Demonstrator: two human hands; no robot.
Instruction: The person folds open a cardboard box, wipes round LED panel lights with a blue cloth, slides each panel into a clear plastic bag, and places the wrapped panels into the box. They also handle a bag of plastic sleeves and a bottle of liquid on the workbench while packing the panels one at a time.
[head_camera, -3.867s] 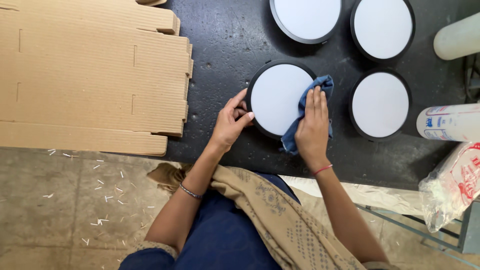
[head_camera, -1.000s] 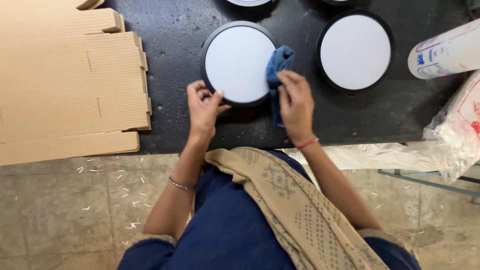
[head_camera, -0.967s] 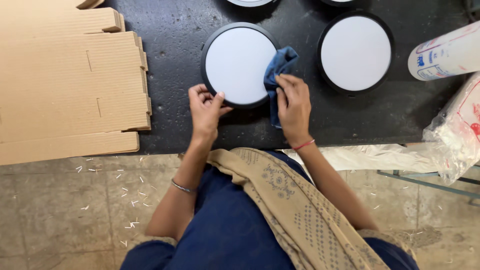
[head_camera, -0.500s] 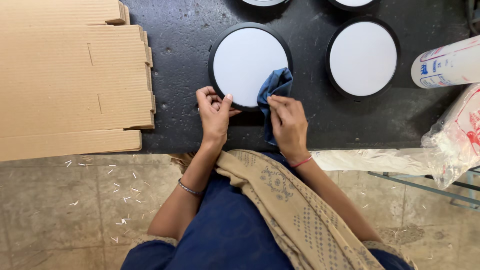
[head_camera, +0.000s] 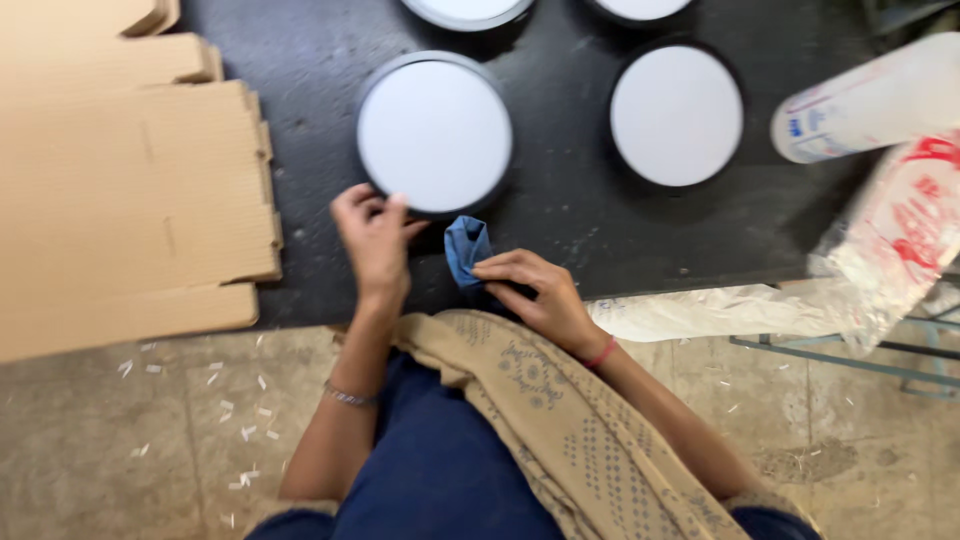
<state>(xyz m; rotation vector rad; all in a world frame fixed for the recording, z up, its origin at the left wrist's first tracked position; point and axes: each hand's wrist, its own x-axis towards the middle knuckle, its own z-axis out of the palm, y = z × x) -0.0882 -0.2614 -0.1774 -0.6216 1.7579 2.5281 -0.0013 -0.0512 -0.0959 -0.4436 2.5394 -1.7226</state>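
A white plastic-wrapped roll with a blue label lies far right, above a red-printed clear bag.

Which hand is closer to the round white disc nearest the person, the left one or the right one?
Left. The left hand touches the disc at its near rim; the right hand holds the blue cloth just below it.

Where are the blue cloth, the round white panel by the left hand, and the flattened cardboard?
blue cloth (head_camera: 466, 248): head view, middle of the bunched fabric.
round white panel (head_camera: 435, 133): head view, centre of its white face.
flattened cardboard (head_camera: 120, 200): head view, middle of the top sheet.
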